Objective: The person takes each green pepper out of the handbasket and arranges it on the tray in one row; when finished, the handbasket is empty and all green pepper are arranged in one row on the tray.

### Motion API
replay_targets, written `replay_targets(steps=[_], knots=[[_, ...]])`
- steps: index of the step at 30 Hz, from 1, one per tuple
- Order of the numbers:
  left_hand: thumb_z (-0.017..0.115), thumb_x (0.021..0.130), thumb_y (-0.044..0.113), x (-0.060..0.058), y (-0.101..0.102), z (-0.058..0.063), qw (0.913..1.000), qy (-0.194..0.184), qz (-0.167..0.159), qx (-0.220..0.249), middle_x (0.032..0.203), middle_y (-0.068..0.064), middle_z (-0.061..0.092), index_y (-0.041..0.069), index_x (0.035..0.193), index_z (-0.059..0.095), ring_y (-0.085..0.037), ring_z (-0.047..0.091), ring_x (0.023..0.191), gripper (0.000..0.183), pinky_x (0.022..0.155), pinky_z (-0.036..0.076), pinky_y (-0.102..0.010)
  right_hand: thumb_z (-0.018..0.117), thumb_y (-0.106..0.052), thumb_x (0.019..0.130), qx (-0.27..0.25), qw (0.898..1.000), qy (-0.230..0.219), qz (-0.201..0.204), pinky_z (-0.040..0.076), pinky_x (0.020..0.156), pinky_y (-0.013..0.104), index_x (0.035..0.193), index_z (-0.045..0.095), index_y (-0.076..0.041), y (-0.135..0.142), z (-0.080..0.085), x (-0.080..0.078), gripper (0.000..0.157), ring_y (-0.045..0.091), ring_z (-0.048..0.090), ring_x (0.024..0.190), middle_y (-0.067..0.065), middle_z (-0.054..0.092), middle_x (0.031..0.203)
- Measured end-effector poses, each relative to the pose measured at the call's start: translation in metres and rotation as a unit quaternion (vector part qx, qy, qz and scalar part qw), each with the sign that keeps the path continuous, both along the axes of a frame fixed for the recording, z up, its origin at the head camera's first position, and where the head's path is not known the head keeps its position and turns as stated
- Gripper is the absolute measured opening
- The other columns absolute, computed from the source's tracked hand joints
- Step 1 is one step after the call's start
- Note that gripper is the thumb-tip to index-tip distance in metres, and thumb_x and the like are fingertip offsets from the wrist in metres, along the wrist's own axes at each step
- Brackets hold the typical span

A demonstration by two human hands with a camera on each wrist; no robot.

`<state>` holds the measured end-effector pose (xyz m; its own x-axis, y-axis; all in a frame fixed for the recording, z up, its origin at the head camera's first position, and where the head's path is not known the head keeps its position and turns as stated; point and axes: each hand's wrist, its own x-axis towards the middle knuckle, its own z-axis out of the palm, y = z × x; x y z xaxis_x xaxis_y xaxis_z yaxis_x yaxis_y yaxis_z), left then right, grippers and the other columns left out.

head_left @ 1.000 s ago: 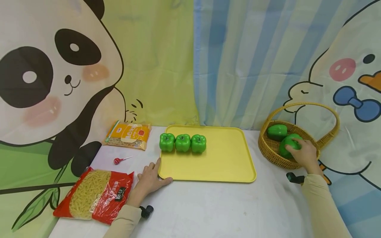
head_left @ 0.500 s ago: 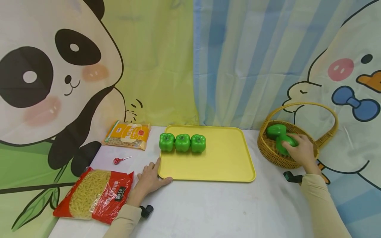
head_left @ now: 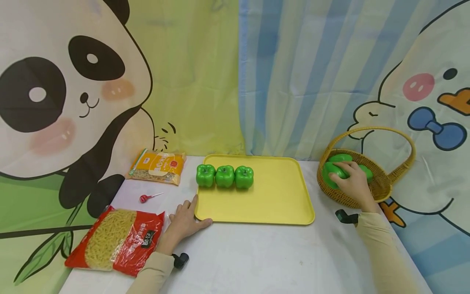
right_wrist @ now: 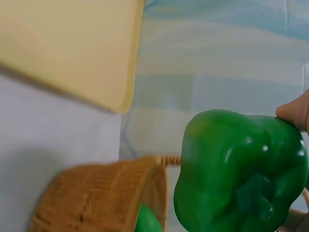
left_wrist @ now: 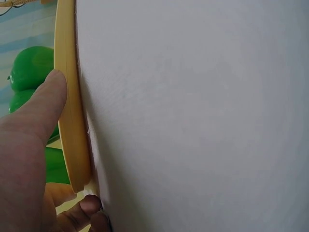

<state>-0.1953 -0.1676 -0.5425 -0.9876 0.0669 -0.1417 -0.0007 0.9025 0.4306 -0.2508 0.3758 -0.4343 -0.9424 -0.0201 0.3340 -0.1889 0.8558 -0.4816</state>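
My right hand (head_left: 353, 184) grips a green bell pepper (right_wrist: 231, 169) at the wicker basket (head_left: 339, 198) on the right. In the right wrist view the pepper is large, stem side showing, with a thumb and a fingertip at its edges. Two other green peppers show in the basket, one behind (head_left: 340, 157) and one to the right (head_left: 366, 172) of the held one. On the left, my left hand (head_left: 183, 222) rests at the near left corner of the yellow tray (head_left: 271, 209), its thumb against the rim. Three green peppers (head_left: 225, 177) stand in a row on the tray.
Left of the tray lie an orange-labelled bag (head_left: 158, 166), a red lollipop (head_left: 144, 199) and a red bag of pasta (head_left: 114, 241), the last close to my left forearm. The basket's tall handle (head_left: 382, 128) arches over its opening. A printed curtain (head_left: 282, 81) hangs behind.
My right hand has moved left within the basket with the pepper, from its right part to its left side. Another pepper has come into view on the right. The left hand stays put.
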Motion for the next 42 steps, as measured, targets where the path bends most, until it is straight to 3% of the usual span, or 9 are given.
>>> replay_targets(steps=[6, 14, 23, 29, 37, 42], knots=[[0.07, 0.077, 0.073, 0.0, 0.0, -0.001, 1.0, 0.004, 0.0, 0.0, 0.138, -0.019, 0.048, 0.01, 0.161, 0.022, -0.034, 0.045, 0.113, 0.116, 0.089, 0.038, -0.065, 0.065, -0.031, 0.096, -0.022, 0.999, -0.016, 0.026, 0.045, 0.082, 0.058, 0.14, 0.05, 0.0, -0.026, 0.001, -0.008, 0.056, 0.046, 0.052, 0.112, 0.03, 0.048, 0.139], [0.071, 0.076, 0.073, 0.002, 0.001, -0.002, 1.0, 0.0, 0.001, 0.004, 0.135, -0.019, 0.049, 0.01, 0.161, 0.022, -0.033, 0.045, 0.111, 0.116, 0.088, 0.038, -0.063, 0.069, -0.027, 0.094, -0.022, 0.997, 0.0, 0.078, 0.047, 0.072, 0.04, 0.126, 0.059, -0.003, -0.057, -0.008, -0.02, 0.041, 0.036, 0.057, 0.098, 0.022, 0.055, 0.127], [0.07, 0.077, 0.073, 0.002, 0.0, -0.002, 0.9998, 0.017, -0.003, -0.003, 0.131, -0.018, 0.051, 0.01, 0.16, 0.025, -0.032, 0.046, 0.109, 0.114, 0.082, 0.04, -0.061, 0.069, -0.025, 0.093, -0.042, 0.992, -0.018, 0.121, 0.053, 0.08, 0.055, 0.129, 0.064, -0.004, -0.094, -0.019, -0.03, 0.042, 0.044, 0.055, 0.111, 0.023, 0.046, 0.144], [0.07, 0.077, 0.073, 0.001, 0.001, -0.002, 0.9999, 0.01, -0.002, -0.001, 0.13, -0.017, 0.051, 0.011, 0.16, 0.024, -0.032, 0.046, 0.109, 0.114, 0.084, 0.04, -0.061, 0.07, -0.026, 0.092, -0.015, 0.988, -0.034, 0.15, 0.054, 0.083, 0.054, 0.125, 0.068, -0.008, -0.116, -0.033, -0.034, 0.038, 0.044, 0.059, 0.112, 0.022, 0.047, 0.143], [0.069, 0.076, 0.075, 0.0, 0.0, -0.003, 1.0, 0.006, 0.003, -0.002, 0.129, -0.017, 0.05, 0.011, 0.161, 0.023, -0.031, 0.045, 0.109, 0.116, 0.084, 0.039, -0.059, 0.07, -0.025, 0.091, 0.01, 0.974, -0.095, 0.206, 0.053, 0.088, 0.053, 0.123, 0.071, -0.006, -0.14, -0.042, -0.039, 0.036, 0.042, 0.056, 0.115, 0.024, 0.052, 0.136], [0.069, 0.075, 0.076, 0.0, -0.001, -0.003, 1.0, 0.006, 0.003, 0.0, 0.128, -0.016, 0.05, 0.012, 0.161, 0.023, -0.03, 0.044, 0.108, 0.117, 0.083, 0.038, -0.057, 0.07, -0.028, 0.089, 0.031, 0.962, -0.144, 0.228, 0.053, 0.078, 0.04, 0.132, 0.065, -0.007, -0.148, -0.046, -0.046, 0.048, 0.033, 0.059, 0.106, 0.023, 0.053, 0.134]])
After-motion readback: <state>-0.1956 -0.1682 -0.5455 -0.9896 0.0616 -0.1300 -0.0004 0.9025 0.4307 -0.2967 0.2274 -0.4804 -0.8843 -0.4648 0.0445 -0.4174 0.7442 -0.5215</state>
